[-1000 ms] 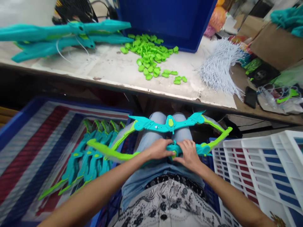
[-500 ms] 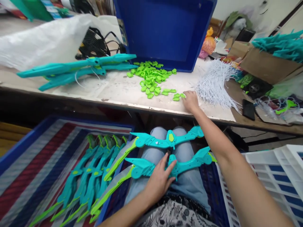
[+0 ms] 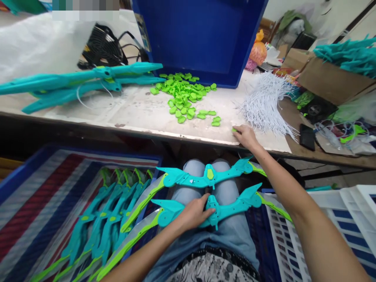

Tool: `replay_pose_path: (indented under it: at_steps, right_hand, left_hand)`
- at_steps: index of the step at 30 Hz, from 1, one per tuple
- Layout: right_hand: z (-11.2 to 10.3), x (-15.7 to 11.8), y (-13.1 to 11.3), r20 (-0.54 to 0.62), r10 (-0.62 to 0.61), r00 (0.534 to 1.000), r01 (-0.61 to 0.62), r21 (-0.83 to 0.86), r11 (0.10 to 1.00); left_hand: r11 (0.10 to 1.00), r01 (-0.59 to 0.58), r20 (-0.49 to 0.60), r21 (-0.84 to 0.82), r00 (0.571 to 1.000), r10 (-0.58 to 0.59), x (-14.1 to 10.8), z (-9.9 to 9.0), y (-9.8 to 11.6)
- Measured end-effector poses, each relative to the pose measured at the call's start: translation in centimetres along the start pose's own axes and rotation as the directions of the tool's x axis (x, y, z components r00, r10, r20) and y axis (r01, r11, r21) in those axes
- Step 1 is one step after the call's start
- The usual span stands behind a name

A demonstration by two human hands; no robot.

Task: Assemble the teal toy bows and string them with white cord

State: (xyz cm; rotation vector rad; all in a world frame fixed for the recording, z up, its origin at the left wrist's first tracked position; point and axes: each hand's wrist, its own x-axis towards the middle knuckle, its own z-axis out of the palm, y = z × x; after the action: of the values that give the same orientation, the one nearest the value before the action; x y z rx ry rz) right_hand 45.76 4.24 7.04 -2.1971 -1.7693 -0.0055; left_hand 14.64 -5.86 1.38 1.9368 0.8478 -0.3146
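Two teal toy bows [image 3: 190,181] with lime-green and clear curved tips lie across my lap. The farther one has a green plate in its middle; the nearer toy bow [image 3: 235,209] shows a bare teal centre. My left hand [image 3: 196,213] is closed around the nearer bow, just left of its centre. Over the table's front edge, my right hand [image 3: 246,136] pinches a small lime-green plastic piece [image 3: 234,130], mostly hidden by the fingers. Similar green pieces [image 3: 183,96] form a loose heap on the table, a few of them nearer my right hand.
A blue crate [image 3: 199,39] stands tipped up behind the heap. White cords [image 3: 266,103] lie at the right, beside a dark phone [image 3: 307,137]. More teal bow parts [image 3: 79,78] rest at the left. Several bows fill a lined crate [image 3: 38,196]; a white basket [image 3: 323,227] is on my right.
My right hand has drawn back toward the table's front edge with a green piece between its fingers. My left hand has closed more around the nearer bow. The view has shifted slightly.
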Motion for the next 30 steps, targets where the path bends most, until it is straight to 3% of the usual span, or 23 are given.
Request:
replay_pose_path:
  at_steps: [4, 9, 11, 14, 17, 20, 22, 24, 25, 28, 30]
  right_hand:
    - [-0.1, -0.7, 1.2, -0.038, -0.157, 0.987, 0.153, -0.104, 0.983]
    - [-0.9, -0.6, 1.2, 0.031, -0.157, 0.987, 0.16, -0.122, 0.98]
    - [-1.3, -0.2, 0.9, 0.009, -0.093, 0.996, 0.093, -0.072, 0.993]
    - [-1.5, 0.5, 0.3, -0.007, 0.097, 0.995, -0.095, 0.159, 0.983]
    - [-1.6, 0.7, -0.6, 0.099, 0.269, 0.958, -0.284, 0.441, 0.851]
    - [-2.0, 0.3, -1.6, 0.236, 0.3, 0.924, -0.382, 0.567, 0.73]
    - [-2.5, -0.1, -1.9, 0.314, 0.266, 0.912, -0.404, 0.559, 0.725]
    - [-3.0, -0.5, -1.7, 0.337, 0.211, 0.918, -0.364, 0.496, 0.789]
    - [-3.2, -0.6, -1.4, 0.296, 0.184, 0.937, -0.306, 0.448, 0.84]
    - [-3.1, -0.3, 0.2, 0.052, -0.004, 0.999, -0.009, 0.255, 0.967]
    - [-2.8, 0.3, 1.5, 0.021, -0.202, 0.979, 0.195, 0.177, 0.965]
  left_hand:
    - [0.998, -0.035, -0.003, -0.056, 0.999, 0.035, 0.2, 0.1, -0.7]
    - [0.976, -0.141, 0.018, -0.168, 0.989, 0.146, 0.8, -0.1, -1.5]
    - [0.969, -0.152, 0.008, -0.192, 0.988, 0.157, 1.0, -0.1, -1.6]
    - [0.971, -0.13, -0.013, -0.201, 0.991, 0.13, 1.2, 0.1, -1.6]
    - [0.972, -0.12, -0.014, -0.203, 0.993, 0.12, 1.2, 0.3, -1.6]
    - [0.974, -0.106, -0.005, -0.198, 0.994, 0.107, 1.2, 0.3, -1.6]
    - [0.976, -0.099, 0.001, -0.195, 0.995, 0.101, 1.2, 0.3, -1.6]
    - [0.976, -0.097, 0.003, -0.197, 0.995, 0.099, 1.1, 0.2, -1.5]
    - [0.975, -0.098, 0.006, -0.2, 0.995, 0.101, 1.1, 0.1, -1.4]
    - [0.97, -0.12, 0.028, -0.212, 0.991, 0.129, 1.0, -0.5, -1.2]
    - [0.961, -0.145, 0.058, -0.235, 0.985, 0.162, 1.1, -1.1, -1.1]
